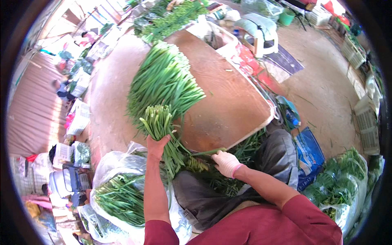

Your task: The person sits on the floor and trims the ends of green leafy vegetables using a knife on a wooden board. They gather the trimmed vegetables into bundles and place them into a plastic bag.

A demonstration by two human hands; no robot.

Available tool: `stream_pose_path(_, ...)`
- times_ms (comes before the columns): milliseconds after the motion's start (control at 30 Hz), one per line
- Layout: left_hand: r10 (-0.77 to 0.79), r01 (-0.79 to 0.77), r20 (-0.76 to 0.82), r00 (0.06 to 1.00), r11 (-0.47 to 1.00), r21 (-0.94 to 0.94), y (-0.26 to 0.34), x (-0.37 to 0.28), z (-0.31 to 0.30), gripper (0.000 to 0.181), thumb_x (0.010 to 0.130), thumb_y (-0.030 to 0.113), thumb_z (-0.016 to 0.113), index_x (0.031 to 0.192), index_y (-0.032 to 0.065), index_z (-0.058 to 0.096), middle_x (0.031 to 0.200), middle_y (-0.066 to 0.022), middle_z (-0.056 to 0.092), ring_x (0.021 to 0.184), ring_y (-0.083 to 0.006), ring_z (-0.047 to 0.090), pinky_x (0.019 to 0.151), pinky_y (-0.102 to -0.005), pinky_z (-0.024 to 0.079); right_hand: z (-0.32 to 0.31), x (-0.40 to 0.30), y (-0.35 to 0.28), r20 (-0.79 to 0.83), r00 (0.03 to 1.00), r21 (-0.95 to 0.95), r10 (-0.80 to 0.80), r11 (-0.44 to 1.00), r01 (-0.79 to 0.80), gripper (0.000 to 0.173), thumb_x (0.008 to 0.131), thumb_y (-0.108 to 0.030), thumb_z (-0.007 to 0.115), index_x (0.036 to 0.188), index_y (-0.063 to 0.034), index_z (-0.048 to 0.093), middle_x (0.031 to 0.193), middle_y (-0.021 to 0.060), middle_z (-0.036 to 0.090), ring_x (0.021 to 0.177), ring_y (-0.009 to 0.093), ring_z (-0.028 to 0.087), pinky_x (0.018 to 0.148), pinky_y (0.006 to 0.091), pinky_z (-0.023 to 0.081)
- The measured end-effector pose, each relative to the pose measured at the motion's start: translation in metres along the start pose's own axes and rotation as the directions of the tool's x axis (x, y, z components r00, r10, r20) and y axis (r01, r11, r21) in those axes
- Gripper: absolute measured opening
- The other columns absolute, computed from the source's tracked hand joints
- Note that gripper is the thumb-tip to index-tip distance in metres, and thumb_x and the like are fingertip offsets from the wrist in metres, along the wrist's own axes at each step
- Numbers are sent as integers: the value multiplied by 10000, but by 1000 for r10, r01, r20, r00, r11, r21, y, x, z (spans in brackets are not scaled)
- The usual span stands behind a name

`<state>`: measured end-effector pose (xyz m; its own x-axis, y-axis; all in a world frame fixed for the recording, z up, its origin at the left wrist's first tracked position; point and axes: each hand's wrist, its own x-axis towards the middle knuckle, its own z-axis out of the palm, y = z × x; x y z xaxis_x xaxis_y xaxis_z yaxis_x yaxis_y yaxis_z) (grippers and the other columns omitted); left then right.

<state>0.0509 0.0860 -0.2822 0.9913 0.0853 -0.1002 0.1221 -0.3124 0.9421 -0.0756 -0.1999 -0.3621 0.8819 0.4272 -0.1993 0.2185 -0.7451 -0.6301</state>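
My bare left hand point(157, 146) is wrapped around an upright bunch of long green stalks with leaves, perhaps garlic chives point(157, 121). The pale cut ends point away from me, and the leaves hang down behind my wrist. In a white knitted glove, my right hand point(226, 163) pinches a green stalk or leaf point(211, 152) stretched out to the left, towards the bunch. Just past the held bunch, a large pile of similar green stalks point(162, 79) covers the left part of a brown tabletop point(220, 101), light ends facing right.
Loose greens point(226, 180) lie below the table edge, between my legs. A clear plastic bag of green stalks point(119, 196) stands at my left. To my right are a blue bag point(307, 159) and bagged greens point(337, 186). A cushioned stool point(258, 33) stands beyond the table.
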Motion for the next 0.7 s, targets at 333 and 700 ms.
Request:
stream_pose_path(333,214,-176,118,970,946,-271,51,-7,-34,469,801,55,722,1247,-8,589,1038,-150,723,838,-239,723,783,-359,591,-72,34,85,-258,911,75,322,947,-313,373,873,-275,701,1122,-10,617,1084,248,637,1031,425,638,916,465,530)
stream_pose_path(700,302,-676,760,575,700,233,169,-35,94,779,617,113,866,1326,40,554,1139,-96,699,1084,-205,652,1061,-408,437,-163,1,55,80,977,971,199,206,-122,852,963,-729,415,1382,1,541,1305,175,623,1107,238,632,1006,399,498)
